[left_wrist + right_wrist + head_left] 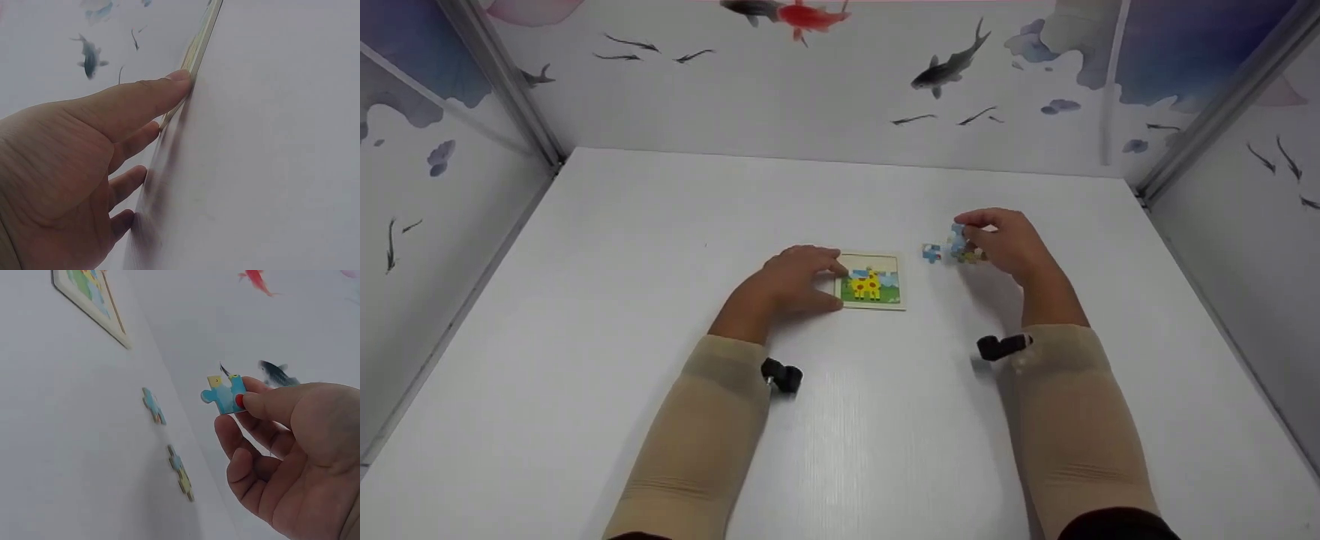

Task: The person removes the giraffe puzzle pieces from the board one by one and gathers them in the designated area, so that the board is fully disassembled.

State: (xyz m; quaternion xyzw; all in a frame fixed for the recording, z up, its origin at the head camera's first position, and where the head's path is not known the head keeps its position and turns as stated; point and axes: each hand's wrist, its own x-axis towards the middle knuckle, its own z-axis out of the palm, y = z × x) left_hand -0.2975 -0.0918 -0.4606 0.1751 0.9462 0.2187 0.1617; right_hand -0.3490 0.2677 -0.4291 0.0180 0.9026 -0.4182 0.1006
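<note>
My left hand (799, 279) rests at the left side of a small square puzzle board (903, 289), its thumb on the near left corner and the index finger over the left rim. In the left wrist view the straight thumb lies along the board's edge and other fingertips touch the table. Inside the board is a part-filled picture of a yellow giraffe (867, 285) on green, with bare wood across the top. My right hand (1006, 244) pinches a light-blue jigsaw piece (225, 400) with yellow corners and a red spot between thumb and fingers, raised over the table.
Two groups of loose jigsaw pieces lie right of the board: a blue piece (152, 406) and blue-and-yellow pieces (180, 472) beneath the right hand. The white table (855, 420) meets fish-painted panels (825, 97) at the back and sides.
</note>
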